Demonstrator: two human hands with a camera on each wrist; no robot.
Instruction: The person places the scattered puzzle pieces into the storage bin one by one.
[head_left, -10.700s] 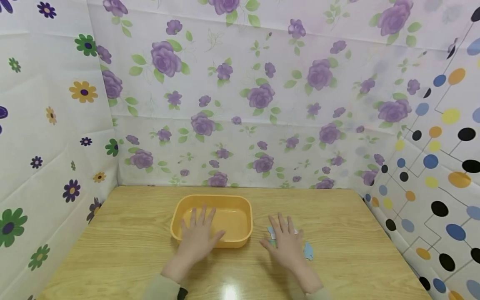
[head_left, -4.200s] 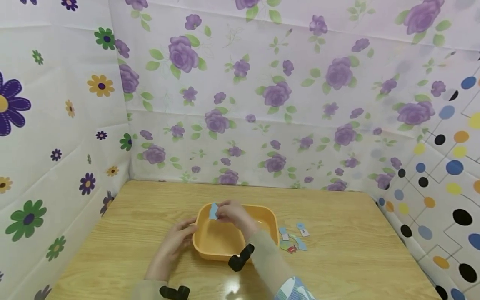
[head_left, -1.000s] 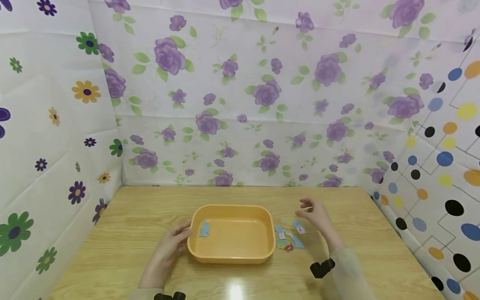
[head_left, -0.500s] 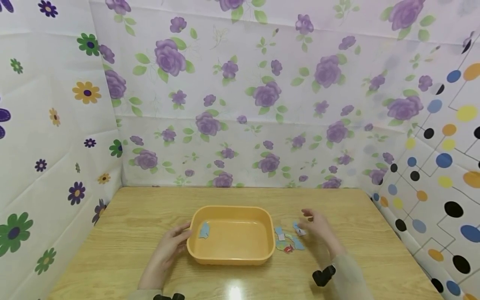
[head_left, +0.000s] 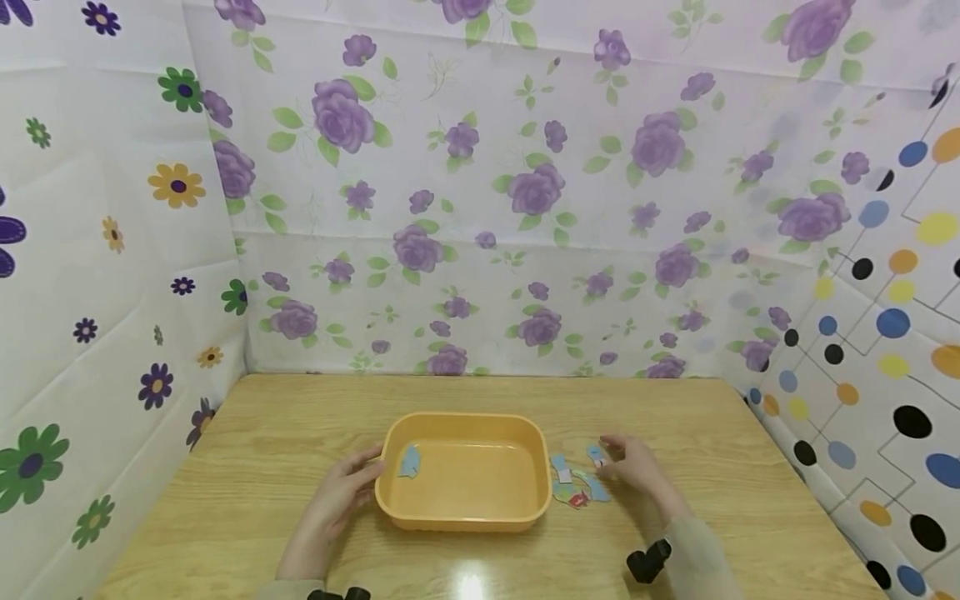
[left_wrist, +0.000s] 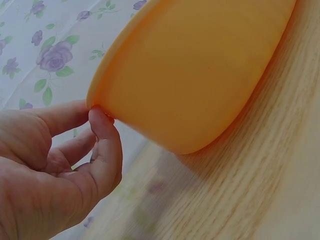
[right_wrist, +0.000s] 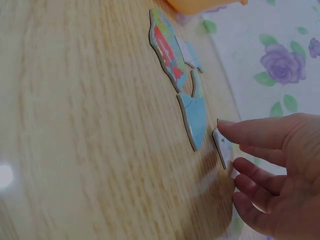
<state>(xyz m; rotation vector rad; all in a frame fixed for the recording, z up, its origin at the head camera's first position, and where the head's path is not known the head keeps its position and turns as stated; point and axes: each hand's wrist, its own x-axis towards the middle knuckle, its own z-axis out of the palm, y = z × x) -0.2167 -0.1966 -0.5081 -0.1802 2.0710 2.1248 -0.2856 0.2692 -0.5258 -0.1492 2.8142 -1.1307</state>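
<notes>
A shallow orange plastic tub (head_left: 465, 523) stands on the table with a light-blue puzzle piece (head_left: 409, 461) lying inside at its left end. My left hand (head_left: 347, 492) holds the tub's left rim, its fingertips meeting at the edge in the left wrist view. Right of the tub, my right hand (head_left: 637, 467) reaches down over a small blue-and-white puzzle piece (head_left: 597, 455). In the right wrist view its thumb (right_wrist: 250, 132) is right at that piece's edge and the other fingers are spread beside it. The piece is partly hidden by the hand.
Several more puzzle pieces (right_wrist: 192, 120), blue, white, green and red, lie close together between the tub and my right hand. The wooden table (head_left: 300, 417) ends at a flowered cloth (head_left: 487, 250) behind, with patterned cloths at both sides.
Earlier my right hand held a blue piece over the tub; that piece now lies inside. Since then the right hand has moved right and lowered to the blue-and-white piece. The left hand stays at the rim.
</notes>
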